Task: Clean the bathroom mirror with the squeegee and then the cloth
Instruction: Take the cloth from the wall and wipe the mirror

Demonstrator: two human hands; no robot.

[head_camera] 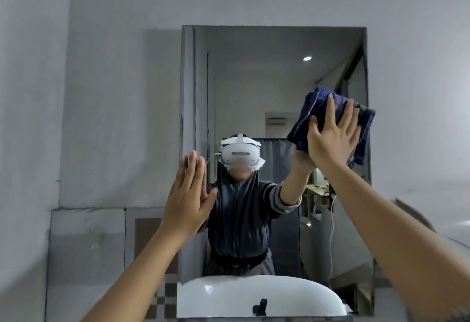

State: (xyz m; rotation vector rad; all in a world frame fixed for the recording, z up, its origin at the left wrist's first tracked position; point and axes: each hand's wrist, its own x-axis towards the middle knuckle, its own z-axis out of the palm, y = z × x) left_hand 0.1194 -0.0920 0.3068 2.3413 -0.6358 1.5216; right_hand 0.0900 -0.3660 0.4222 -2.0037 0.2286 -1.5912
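Note:
A tall rectangular mirror hangs on the grey wall straight ahead. My right hand presses a folded dark blue cloth flat against the glass near the mirror's right edge, about halfway up, with the fingers spread over it. My left hand lies flat and empty on the mirror's left edge, fingers together and pointing up. No squeegee is in view. The glass reflects a person with a white headset and both raised arms.
A white sink with a dark tap shows in the lower part of the mirror. Tiled wall with a checked strip lies to the lower left. Plain grey wall surrounds the mirror.

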